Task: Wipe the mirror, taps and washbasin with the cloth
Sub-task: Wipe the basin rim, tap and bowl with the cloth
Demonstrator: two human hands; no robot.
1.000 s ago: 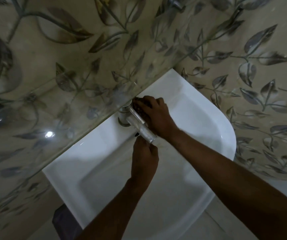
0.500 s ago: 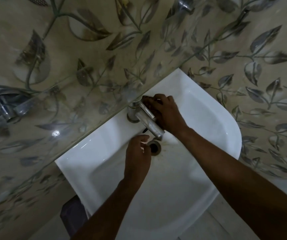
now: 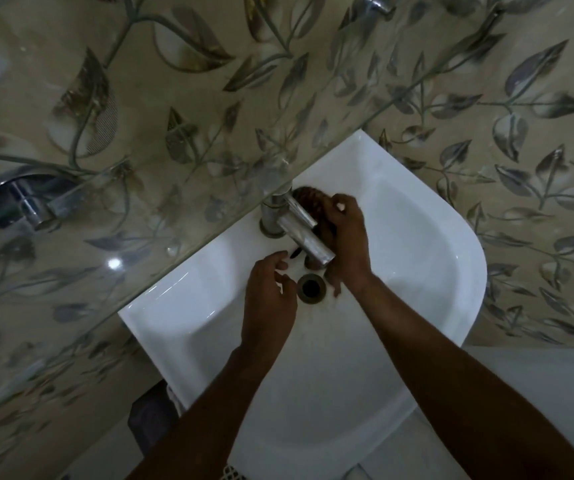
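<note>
Right hand (image 3: 346, 237) presses cloth (image 3: 308, 199) against tap (image 3: 299, 226); left hand (image 3: 270, 299) hovers loosely curled.

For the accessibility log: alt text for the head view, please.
A right hand holds a dark cloth against a chrome tap over a white washbasin. The left hand hovers beside the drain, below a glass shelf.

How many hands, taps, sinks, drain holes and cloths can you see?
Hands: 2, the left hand and the right hand
Taps: 1, the shiny tap
Sinks: 1, the white washbasin
Drain holes: 1, the drain
Cloths: 1, the dark cloth by the right hand
Total: 6
</note>
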